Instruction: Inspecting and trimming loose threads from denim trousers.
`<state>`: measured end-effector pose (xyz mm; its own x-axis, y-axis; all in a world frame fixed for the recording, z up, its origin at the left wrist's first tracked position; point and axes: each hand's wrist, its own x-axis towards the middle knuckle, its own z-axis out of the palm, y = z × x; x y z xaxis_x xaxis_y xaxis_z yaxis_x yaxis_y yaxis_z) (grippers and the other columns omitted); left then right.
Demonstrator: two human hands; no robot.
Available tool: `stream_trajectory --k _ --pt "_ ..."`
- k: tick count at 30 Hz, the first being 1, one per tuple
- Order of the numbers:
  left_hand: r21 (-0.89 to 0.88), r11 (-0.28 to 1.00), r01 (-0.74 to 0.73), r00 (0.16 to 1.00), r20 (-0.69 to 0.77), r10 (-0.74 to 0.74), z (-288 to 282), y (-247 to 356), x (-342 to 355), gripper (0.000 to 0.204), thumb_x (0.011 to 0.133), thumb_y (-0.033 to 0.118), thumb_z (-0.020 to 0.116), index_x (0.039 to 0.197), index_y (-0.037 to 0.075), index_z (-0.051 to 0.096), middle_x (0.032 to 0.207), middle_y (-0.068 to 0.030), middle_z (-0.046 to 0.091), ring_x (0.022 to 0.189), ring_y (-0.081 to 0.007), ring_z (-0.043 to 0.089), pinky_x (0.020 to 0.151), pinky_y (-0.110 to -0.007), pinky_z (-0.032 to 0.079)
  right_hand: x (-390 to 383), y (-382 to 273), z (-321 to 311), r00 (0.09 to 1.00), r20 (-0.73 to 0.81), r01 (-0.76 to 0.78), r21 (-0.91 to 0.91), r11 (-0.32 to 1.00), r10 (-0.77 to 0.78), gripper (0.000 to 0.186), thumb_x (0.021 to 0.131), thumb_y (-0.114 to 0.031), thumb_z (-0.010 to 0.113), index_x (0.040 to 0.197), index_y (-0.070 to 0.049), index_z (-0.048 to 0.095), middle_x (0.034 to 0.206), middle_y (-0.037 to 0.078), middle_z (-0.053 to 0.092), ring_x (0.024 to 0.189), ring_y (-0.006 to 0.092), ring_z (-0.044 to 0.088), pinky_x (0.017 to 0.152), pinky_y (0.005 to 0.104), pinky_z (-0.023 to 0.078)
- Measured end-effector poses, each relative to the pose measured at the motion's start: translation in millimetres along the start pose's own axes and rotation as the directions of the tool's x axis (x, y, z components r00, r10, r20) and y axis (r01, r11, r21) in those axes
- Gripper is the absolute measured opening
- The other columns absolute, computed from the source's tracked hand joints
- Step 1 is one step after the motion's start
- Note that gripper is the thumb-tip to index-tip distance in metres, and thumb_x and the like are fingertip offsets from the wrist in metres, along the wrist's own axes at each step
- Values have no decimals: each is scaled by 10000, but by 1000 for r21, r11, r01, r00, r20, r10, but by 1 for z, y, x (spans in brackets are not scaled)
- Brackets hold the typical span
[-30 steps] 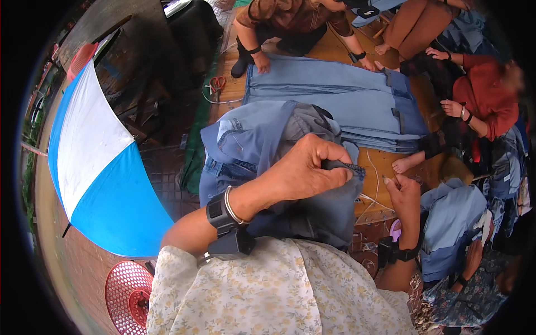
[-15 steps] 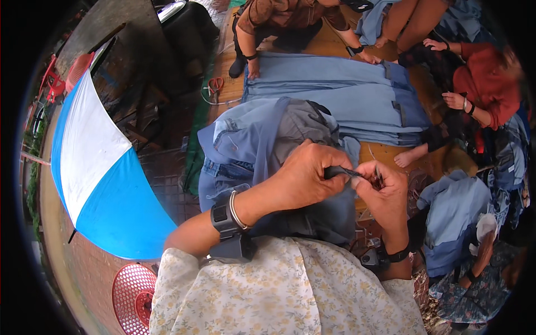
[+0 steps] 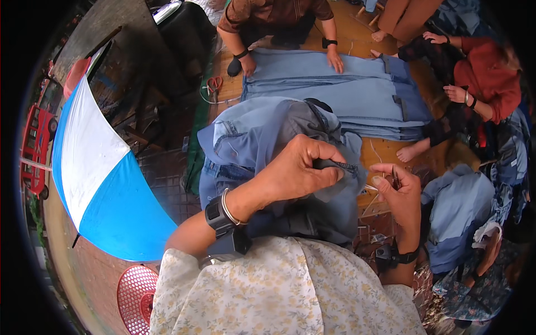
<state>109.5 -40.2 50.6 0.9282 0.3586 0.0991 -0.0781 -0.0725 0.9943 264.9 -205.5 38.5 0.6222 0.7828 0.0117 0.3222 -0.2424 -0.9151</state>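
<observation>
My left hand (image 3: 301, 170) is closed, its thumb and fingers pinching the dark stitched edge (image 3: 349, 167) of a grey-blue denim garment (image 3: 335, 195). The garment hangs below the hand and lies over my lap with more bunched denim (image 3: 240, 120). Just right of that edge is my right hand (image 3: 403, 195), closed around a small dark metal tool (image 3: 396, 177) whose kind is mostly hidden by the fingers. A thin pale tip or thread (image 3: 370, 187) shows between the right fingertips and the cloth; I cannot tell which.
Flat denim pieces (image 3: 329, 84) lie stacked ahead, a co-worker in brown (image 3: 276, 17) leaning over them. Red-handled scissors (image 3: 214, 84) lie at their left. A person in red (image 3: 486, 78) sits right, near more denim (image 3: 460, 212). A blue-white umbrella (image 3: 123, 206) stands left, above a red perforated basket (image 3: 134, 293).
My right hand has moved right, away from my left hand, which keeps its pinch. The co-worker's hand has shifted left on the stack. A red vehicle has come into view at far left.
</observation>
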Motion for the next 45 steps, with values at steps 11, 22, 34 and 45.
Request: stream_trajectory --k 11,22,34,45 --pt "51 978 202 978 44 -204 -1 -1 0 102 777 39 589 843 -18 642 674 26 563 629 -24 481 536 -188 377 8 -25 38 990 89 82 258 963 -109 2 751 -15 598 753 -16 596 591 -48 529 513 -11 426 446 158 322" --pt "-77 992 102 989 -96 -109 10 -20 -6 99 773 11 565 829 -34 633 602 61 495 528 11 395 434 -190 300 29 13 40 976 -104 199 64 978 -191 60 718 34 544 747 -6 579 576 -47 498 520 1 415 453 173 312" --pt "-295 933 207 977 6 -215 2 -10 -6 101 788 1 585 868 -15 644 727 18 606 655 -22 527 573 -173 417 13 19 9 999 -49 -17 161 987 25 247 775 -53 623 1013 10 601 711 6 587 539 39 471 478 175 367" --pt "-328 930 167 979 -60 -197 9 -23 -9 90 817 31 582 867 -8 646 736 16 612 667 -28 535 589 -178 433 25 7 46 984 -124 157 286 945 -126 205 860 -188 582 719 -46 537 591 -43 442 536 14 369 468 176 279"
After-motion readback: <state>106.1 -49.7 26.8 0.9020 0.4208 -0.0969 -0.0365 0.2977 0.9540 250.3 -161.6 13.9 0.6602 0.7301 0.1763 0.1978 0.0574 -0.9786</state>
